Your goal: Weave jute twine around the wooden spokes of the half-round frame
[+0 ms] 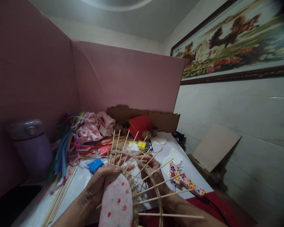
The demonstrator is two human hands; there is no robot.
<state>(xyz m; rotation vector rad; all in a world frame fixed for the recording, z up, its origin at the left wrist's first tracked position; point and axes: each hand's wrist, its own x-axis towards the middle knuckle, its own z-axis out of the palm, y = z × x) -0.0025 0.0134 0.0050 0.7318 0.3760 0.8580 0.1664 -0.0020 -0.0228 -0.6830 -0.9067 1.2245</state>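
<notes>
A half-woven basket (134, 197) of twisted cord fills the lower middle, its base covered in pink cloth with red dots. Thin wooden sticks (171, 215) fan out from its woven edge. An outer ring of cord (159, 192) crosses these sticks farther out, with a gap between it and the inner weave. My left hand (100, 181) is closed on the left edge, thumb lying along the weave beside the cloth. Behind the sticks, my right hand (153, 170) has its fingers curled at the outer cord; sticks partly hide those fingers.
A flower-patterned glue gun (186, 183) with a black cable lies at the right. Blue (94, 165) and yellow (141, 145) packets lie beyond my hands. Pipe cleaners (61, 157), loose sticks (61, 192) and a purple tumbler (32, 151) stand or lie left. Crumpled dotted cloth (94, 126) is behind.
</notes>
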